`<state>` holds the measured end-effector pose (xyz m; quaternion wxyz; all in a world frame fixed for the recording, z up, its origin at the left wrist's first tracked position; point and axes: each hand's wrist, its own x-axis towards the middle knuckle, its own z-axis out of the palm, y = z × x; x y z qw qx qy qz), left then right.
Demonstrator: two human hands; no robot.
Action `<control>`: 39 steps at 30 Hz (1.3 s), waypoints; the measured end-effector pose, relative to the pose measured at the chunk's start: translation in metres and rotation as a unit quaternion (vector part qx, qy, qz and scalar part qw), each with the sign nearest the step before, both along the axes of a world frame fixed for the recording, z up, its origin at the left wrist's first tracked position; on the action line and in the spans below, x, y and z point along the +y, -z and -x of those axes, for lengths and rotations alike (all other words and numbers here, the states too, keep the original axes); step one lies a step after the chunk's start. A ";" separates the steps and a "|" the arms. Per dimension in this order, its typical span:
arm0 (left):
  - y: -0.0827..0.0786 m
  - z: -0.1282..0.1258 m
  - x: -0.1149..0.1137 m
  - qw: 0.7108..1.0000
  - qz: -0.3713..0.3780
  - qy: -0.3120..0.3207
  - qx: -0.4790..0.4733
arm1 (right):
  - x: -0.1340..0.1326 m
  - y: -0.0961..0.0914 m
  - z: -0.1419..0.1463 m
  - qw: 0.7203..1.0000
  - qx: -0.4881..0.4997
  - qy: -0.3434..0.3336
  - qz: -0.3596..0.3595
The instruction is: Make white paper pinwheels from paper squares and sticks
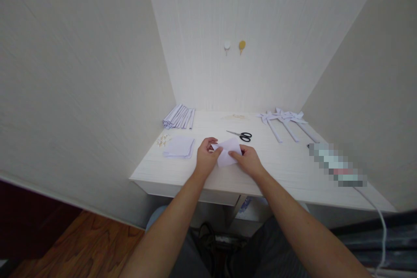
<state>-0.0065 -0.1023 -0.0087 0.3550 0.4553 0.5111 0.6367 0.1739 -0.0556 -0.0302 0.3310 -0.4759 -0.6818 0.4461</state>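
A small white sheet of paper [228,151], partly folded, lies on the white desk [182,173] in front of me. My left hand [206,156] pinches its left edge with curled fingers. My right hand [248,159] pinches its right side, thumb and fingers pressed on the paper. Both hands rest low on the desk top, close together, with the paper between them.
Black-handled scissors [241,135] lie just behind the paper. A stack of white sheets [180,146] sits to the left, with folded paper strips [179,117] at the back left. Finished paper shapes with long stems [285,121] lie at the back right. A white cable [378,213] runs off the right edge.
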 end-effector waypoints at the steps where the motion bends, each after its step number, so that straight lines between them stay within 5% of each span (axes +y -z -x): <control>1: -0.001 -0.001 -0.001 1.000 -0.005 0.011 -0.006 | 0.001 0.000 0.000 1.000 0.000 0.004 0.001; 10: 0.003 -0.006 0.001 0.996 -0.012 0.093 0.000 | 0.005 -0.005 -0.002 0.998 0.023 0.055 0.015; 21: -0.003 -0.010 -0.007 0.987 -0.011 0.120 0.110 | 0.006 -0.009 0.000 0.992 0.044 0.101 0.059; 30: -0.004 -0.006 -0.004 0.991 -0.028 0.067 0.116 | 0.003 -0.010 -0.003 0.994 0.057 0.062 0.067; 39: -0.002 -0.008 -0.005 0.993 -0.019 0.097 0.065 | 0.001 -0.008 -0.003 0.994 0.069 0.047 0.074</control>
